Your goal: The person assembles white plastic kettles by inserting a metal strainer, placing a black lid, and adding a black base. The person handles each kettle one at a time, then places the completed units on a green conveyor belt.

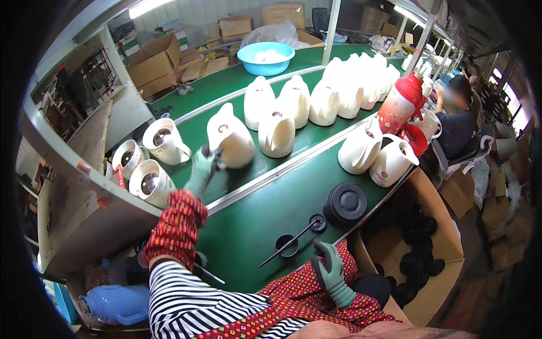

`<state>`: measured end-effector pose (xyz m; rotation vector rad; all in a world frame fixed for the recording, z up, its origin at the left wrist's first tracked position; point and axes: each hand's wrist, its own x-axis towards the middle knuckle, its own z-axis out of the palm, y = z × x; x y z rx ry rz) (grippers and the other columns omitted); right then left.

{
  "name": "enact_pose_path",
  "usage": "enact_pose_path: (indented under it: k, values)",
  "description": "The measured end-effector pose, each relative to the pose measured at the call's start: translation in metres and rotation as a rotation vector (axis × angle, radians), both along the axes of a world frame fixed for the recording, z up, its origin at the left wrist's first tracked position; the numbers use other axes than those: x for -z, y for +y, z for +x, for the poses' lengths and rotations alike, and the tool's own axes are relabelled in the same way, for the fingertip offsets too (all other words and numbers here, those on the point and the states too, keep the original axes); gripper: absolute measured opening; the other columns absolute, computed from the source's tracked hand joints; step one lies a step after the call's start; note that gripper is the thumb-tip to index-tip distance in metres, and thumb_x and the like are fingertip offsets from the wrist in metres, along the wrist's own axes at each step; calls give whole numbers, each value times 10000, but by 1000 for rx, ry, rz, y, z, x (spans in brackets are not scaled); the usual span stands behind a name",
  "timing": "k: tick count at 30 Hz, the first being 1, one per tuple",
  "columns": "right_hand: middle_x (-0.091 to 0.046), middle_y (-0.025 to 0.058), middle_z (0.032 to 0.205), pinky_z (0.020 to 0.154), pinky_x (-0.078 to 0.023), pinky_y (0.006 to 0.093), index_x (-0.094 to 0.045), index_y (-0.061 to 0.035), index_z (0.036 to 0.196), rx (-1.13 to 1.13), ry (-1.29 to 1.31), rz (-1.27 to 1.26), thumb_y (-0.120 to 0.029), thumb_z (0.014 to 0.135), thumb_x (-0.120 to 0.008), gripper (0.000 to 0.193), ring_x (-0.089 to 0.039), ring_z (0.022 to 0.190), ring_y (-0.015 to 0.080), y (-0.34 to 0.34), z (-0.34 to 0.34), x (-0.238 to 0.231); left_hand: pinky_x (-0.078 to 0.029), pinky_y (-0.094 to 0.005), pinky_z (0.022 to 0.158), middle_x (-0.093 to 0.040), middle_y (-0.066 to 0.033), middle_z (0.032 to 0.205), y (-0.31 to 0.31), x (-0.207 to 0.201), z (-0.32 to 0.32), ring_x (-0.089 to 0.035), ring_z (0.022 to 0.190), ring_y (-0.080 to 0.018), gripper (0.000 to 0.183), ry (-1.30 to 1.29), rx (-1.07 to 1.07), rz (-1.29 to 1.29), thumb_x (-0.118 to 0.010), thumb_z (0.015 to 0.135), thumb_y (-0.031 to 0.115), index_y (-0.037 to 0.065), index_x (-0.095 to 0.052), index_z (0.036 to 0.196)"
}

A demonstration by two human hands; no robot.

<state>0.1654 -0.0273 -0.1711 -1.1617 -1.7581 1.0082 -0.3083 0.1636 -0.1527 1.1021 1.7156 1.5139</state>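
My left hand [204, 168], in a grey-green glove with dark fingertips, reaches across the belt to the lower left side of a white jug-shaped flask body [236, 148]. Its fingers are bent and slightly smeared, so their grip is unclear. Above my lap, my right hand [332, 271] wears a similar glove; its fingers curl loosely apart from the thumb, with nothing seen between them. Nearest to it are a black cup [287, 246] with a thin dark rod [288, 243] across it, a small black ring-shaped part [318, 223] and a stack of black discs [345, 204].
Several white flask bodies [276, 138] stand along the green belt; others [151, 183] tilt at left. A red flask [398, 104] stands at right. A blue basin [266, 65] sits behind. A cardboard box [446, 248] holds black parts. Another person [454, 118] sits farther right.
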Motion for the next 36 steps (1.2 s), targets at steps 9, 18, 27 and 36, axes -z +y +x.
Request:
enact_pose_path:
  k: [9,18,27,36]
  values:
    - [-677,197,1296,1014,-515,448,-636,-7,1357,-135,-182,92,-146,878,-766,516,-647,1163,383,10,-9,-9,-601,-464,778,-753,-154,871,135,-11,-62,-767,868,-299,515,555,-223,-341,-664,937,547,81,-708,1152]
    - [-690,194,1266,1002,-520,448,-659,-10,1324,-166,-171,76,-120,867,-754,480,-655,1153,387,10,-12,-15,-614,-484,916,-472,-409,1424,47,-25,-113,-684,1184,-452,833,1110,-674,-718,-774,896,414,-69,-385,1453]
    - [-688,175,1236,980,-514,447,-667,-32,1302,-169,-103,49,-211,913,-770,440,-654,1118,367,6,-10,-4,-616,-468,853,-740,-248,1118,6,-24,-124,-759,1017,-369,417,1189,-467,-556,-640,976,230,15,-547,1321]
    - [-537,299,1443,1006,-535,418,-459,-30,1533,-233,171,-326,-393,983,-723,710,-592,1277,401,65,-51,-82,-548,-515,661,-695,-211,843,-150,-115,107,-698,753,-430,282,1164,233,58,-736,900,163,55,-579,1108]
